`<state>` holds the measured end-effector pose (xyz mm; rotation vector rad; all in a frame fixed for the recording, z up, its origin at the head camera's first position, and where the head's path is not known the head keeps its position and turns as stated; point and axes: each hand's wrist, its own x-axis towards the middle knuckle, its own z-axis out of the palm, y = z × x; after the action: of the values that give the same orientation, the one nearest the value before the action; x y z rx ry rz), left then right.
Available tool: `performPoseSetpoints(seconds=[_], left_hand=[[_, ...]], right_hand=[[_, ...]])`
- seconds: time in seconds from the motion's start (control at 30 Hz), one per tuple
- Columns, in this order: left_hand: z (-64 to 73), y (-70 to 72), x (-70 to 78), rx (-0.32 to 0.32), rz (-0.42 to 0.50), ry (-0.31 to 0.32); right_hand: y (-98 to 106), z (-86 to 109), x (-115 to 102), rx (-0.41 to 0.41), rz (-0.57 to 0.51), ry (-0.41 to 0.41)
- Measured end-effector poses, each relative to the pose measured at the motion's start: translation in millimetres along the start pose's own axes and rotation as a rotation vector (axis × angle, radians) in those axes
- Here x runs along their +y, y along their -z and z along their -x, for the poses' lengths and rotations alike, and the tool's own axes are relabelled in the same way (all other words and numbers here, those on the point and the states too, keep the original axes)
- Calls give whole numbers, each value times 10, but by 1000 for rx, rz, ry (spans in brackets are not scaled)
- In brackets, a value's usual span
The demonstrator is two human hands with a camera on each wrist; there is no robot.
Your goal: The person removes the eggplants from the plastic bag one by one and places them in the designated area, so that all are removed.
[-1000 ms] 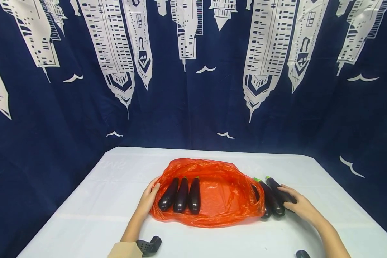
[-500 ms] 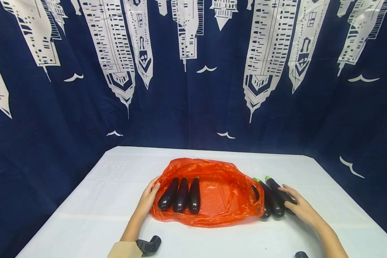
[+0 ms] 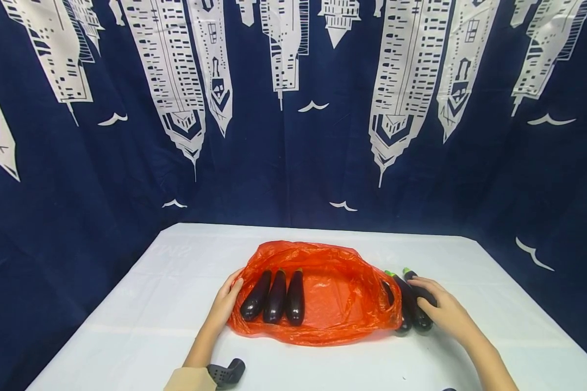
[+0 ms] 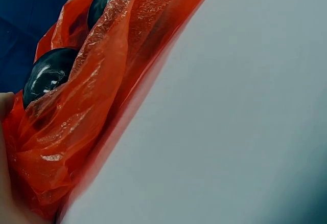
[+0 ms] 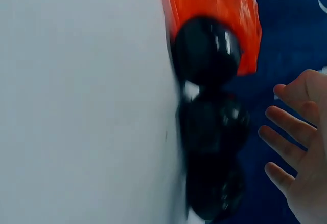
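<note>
A red plastic bag (image 3: 330, 304) lies spread open mid-table, its mouth facing me. Three dark eggplants (image 3: 276, 304) rest side by side in its left half. My left hand (image 3: 226, 297) grips the bag's left edge, with thumb at the rim; the left wrist view shows bunched plastic (image 4: 76, 137) against that hand. Beyond the bag's right end lie three more eggplants (image 5: 214, 124), close together, one partly behind the plastic. My right hand (image 3: 442, 309) hovers over the rightmost of these, fingers spread and slightly bent. In the right wrist view, its fingers (image 5: 291, 124) stand apart from the eggplants.
A white-covered table (image 3: 142, 304) carries everything. Behind it hangs a navy cloth (image 3: 283, 163) printed with white buildings and birds. A dark strap device (image 3: 227, 373) sits at my left wrist, by a beige sleeve (image 3: 191, 378).
My right hand has shifted left and slightly forward over the rightmost eggplants, covering more of the outer one. The left hand, bag and eggplants stay where they were.
</note>
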<state>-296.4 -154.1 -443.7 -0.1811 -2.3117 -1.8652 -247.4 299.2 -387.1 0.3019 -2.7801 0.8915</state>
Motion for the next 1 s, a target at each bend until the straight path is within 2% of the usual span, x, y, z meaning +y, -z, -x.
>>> performPoseSetpoints(seconds=[0.13, 0.27, 0.53, 1.0], left_hand=[[4, -3, 21, -6, 0, 10], [-19, -11, -32, -6, -1, 4], [-25, -7, -43, 0, -8, 2], [-27, -8, -56, 14, 6, -1]], right_hand=[[-45, -13, -177, -5, 37, 24], [-108, -4, -379, 19, 70, 88], [-314, 1, -724, 66, 159, 227], [-816, -198, -1225, -126, 30, 147]])
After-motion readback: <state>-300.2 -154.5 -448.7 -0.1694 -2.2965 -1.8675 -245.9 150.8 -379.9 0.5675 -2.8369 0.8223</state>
